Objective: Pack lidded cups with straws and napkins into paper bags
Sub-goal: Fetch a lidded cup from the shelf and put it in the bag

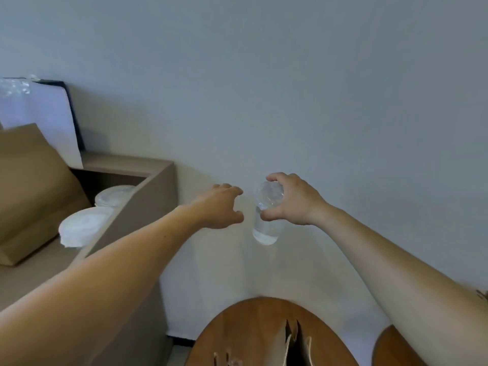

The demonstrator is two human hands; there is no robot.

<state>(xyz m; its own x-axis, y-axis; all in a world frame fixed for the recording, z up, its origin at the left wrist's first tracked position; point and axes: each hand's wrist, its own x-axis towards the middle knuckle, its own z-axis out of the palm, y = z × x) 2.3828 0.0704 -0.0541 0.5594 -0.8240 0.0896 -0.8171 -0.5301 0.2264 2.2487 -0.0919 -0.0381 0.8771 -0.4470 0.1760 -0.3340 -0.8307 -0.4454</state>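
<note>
My right hand (290, 200) grips a clear plastic cup (266, 223) around its upper part and holds it in the air in front of the wall. My left hand (221, 206) hovers just left of the cup with curved fingers, apart from it and holding nothing. A paper bag with rope handles (293, 347) stands open on the round wooden table (253, 320) at the bottom edge. Stacks of clear lids (81, 228) lie on the shelf unit at the left.
A beige shelf unit (148, 196) stands against the wall at the left. Flat brown paper bags (31, 188) lean on it beside a white bag (45, 114). A second round table's edge (388, 350) shows at the bottom right under my right forearm.
</note>
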